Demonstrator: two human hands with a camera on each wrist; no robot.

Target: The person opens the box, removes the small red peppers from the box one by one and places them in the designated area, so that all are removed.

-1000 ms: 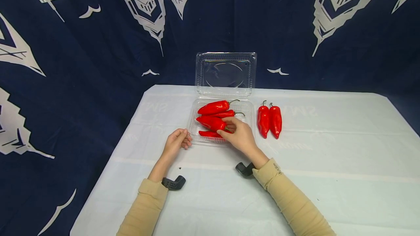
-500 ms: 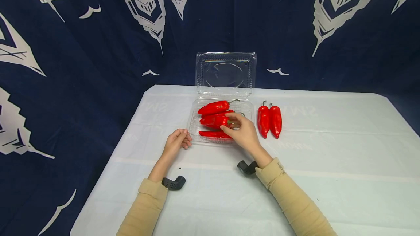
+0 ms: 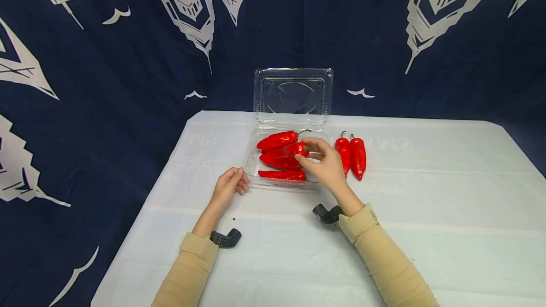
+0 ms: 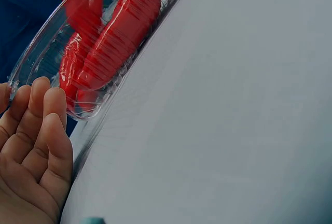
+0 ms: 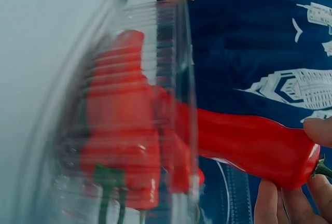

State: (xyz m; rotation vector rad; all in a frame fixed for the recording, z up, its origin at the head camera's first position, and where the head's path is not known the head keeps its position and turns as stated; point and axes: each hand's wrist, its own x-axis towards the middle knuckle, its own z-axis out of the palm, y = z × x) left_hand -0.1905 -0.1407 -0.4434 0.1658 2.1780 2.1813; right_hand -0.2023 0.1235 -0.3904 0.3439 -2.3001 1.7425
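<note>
My right hand (image 3: 326, 160) pinches a glossy red pepper (image 5: 249, 141) near its green stem, thumb on one side and fingers on the other. This pepper lies over the clear plastic clamshell container (image 3: 251, 155), its tip to the left. More red peppers are inside: one at the back (image 3: 277, 140), one at the front (image 3: 281, 175) and another partly covered by the held one. At the container's left front corner rests my left hand (image 3: 230, 184), its fingers loosely bent. In the left wrist view the left fingers (image 4: 39, 97) are against or just beside the rim.
The container's hinged lid (image 3: 294, 96) stands upright at the back. Two red peppers (image 3: 358, 158) lie side by side on the white-covered table (image 3: 426, 212), to the right of the container. A dark blue printed cloth (image 3: 362, 37) hangs behind.
My right hand has moved right and slightly back, raising the pinched pepper from among the others in the container. The left hand has stayed in place.
</note>
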